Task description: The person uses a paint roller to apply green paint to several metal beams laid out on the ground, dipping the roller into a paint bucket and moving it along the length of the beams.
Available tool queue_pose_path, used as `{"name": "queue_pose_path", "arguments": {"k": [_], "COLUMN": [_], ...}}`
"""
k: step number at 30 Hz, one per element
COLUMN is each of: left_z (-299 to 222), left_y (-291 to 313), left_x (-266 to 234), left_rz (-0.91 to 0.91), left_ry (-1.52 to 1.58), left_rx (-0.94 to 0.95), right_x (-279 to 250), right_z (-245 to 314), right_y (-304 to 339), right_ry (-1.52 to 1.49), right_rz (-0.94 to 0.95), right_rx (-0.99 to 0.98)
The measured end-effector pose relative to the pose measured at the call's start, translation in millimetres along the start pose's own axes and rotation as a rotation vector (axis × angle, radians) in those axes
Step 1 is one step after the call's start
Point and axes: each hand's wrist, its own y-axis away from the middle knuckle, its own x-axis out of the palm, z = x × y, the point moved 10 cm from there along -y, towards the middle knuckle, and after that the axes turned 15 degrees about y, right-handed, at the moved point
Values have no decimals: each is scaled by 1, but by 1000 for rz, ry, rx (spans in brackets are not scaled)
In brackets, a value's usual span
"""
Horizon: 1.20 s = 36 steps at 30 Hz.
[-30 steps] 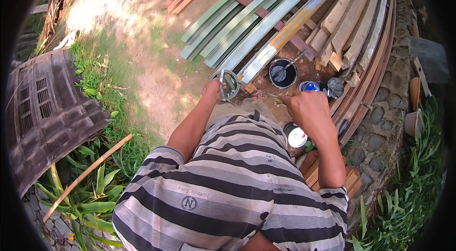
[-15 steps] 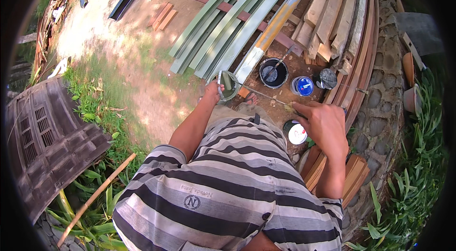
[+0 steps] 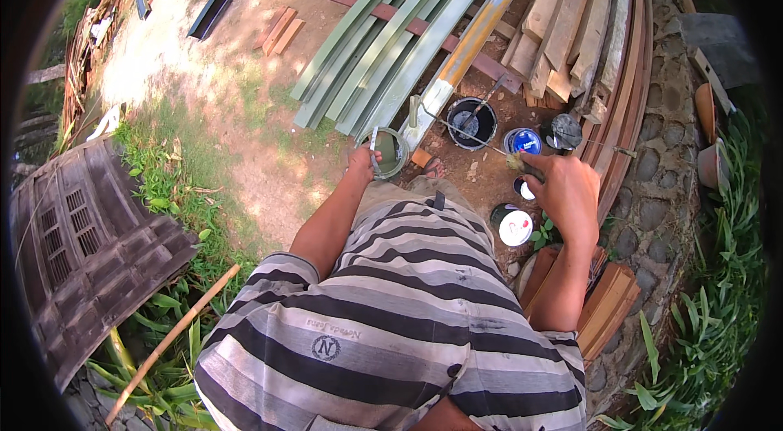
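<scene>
Left hand (image 3: 361,162) curled tight on rim of round grey-green paint pail (image 3: 405,144). Right hand (image 3: 566,193) closed round handle of small green wire-framed roller (image 3: 413,111), raised just beyond pail. Outdoors: sunlit tan dirt (image 3: 220,105), long pale-green beams (image 3: 391,31).

The person's left hand (image 3: 361,162) grips the near-left rim of a round pot (image 3: 405,154) of grey-green paint, while the right hand (image 3: 565,190) holds a small paint roller (image 3: 413,111) by its handle, its wire passing in front of a black bucket (image 3: 488,115). Green metal beams (image 3: 351,72) lie beyond the pot; wooden planks (image 3: 563,23) stretch along a stone wall (image 3: 650,158) at right.
</scene>
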Motion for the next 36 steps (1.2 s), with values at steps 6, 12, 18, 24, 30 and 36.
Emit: {"name": "queue_pose_path", "arguments": {"k": [6, 12, 18, 24, 30, 36], "left_z": [-9, -24, -50, -111, -138, -124], "left_y": [12, 37, 59, 50, -33, -174], "left_x": [-40, -106, -175, -214, -306, -407], "left_rz": [-107, -228, -428, -497, -594, -531], "left_ry": [106, 253, 502, 545, 504, 316], "left_rx": [35, 81, 55, 87, 40, -147], "right_x": [104, 178, 209, 206, 216, 181], "right_z": [19, 37, 51, 75, 102, 151], "right_y": [-55, -80, -91, -99, -122, -155], "right_ry": [-135, -175, -167, -177, -8, -15], "right_rz": [-23, 104, 126, 151, 217, 352], "right_rx": [-30, 10, 56, 95, 178, 267]}}
